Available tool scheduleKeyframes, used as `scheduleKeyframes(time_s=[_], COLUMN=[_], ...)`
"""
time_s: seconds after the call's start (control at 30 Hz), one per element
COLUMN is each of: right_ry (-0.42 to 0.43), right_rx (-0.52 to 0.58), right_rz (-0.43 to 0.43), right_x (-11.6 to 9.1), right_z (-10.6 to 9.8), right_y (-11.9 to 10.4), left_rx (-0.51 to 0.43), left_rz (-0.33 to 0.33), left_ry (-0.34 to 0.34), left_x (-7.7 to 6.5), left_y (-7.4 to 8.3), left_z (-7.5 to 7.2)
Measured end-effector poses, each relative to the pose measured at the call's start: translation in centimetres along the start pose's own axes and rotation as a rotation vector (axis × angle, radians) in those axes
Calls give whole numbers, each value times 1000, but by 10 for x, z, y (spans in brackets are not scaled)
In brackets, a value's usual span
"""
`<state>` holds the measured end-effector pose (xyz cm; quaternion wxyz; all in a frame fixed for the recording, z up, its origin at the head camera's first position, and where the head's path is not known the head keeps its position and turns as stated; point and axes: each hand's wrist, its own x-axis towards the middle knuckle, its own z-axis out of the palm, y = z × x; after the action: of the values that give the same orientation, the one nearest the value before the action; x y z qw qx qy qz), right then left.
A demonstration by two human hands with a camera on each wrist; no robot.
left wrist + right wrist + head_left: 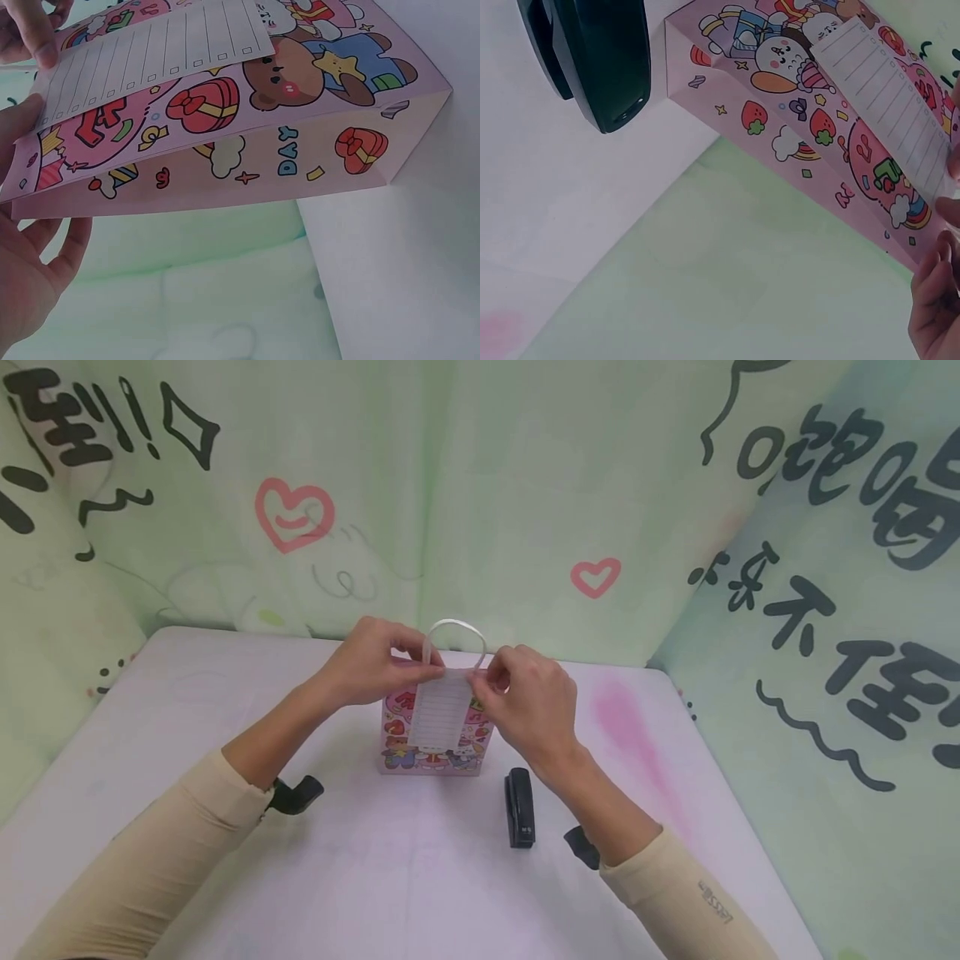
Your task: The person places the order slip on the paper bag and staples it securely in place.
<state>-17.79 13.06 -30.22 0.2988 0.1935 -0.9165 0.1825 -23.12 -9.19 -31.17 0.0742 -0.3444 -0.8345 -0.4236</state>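
A pink gift bag with cartoon prints stands upright on the table, its white cord handle arching above the rim. A white lined checklist slip lies flat against the bag's front, its upper end at the rim. With thumb in front and fingers behind, my left hand pinches the bag's rim and the slip's upper left corner. On the other side my right hand pinches the rim and slip near the upper right corner. A black stapler lies just in front of the bag, to the right.
The white table has a pink stain on its right side. A pale green curtain with hearts and black lettering hangs behind and at both sides. Black straps show at the wrists.
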Motion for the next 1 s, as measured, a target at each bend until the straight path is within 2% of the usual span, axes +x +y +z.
scheduleKeyframes(time_s=[0.17, 0.37, 0.63, 1.0], right_ry=[20, -2, -21, -28], right_rx=[13, 10, 9, 12], right_rz=[-8, -14, -1, 9], right_x=[0, 1, 1, 2], right_z=[1, 2, 1, 2], right_y=[2, 2, 0, -1], left_rx=[4, -1, -17, -20], left_rz=[8, 16, -15, -19], left_ry=[15, 14, -1, -7], left_x=[-1, -1, -2, -3], left_y=[-2, -2, -1, -2], left_z=[0, 0, -1, -3])
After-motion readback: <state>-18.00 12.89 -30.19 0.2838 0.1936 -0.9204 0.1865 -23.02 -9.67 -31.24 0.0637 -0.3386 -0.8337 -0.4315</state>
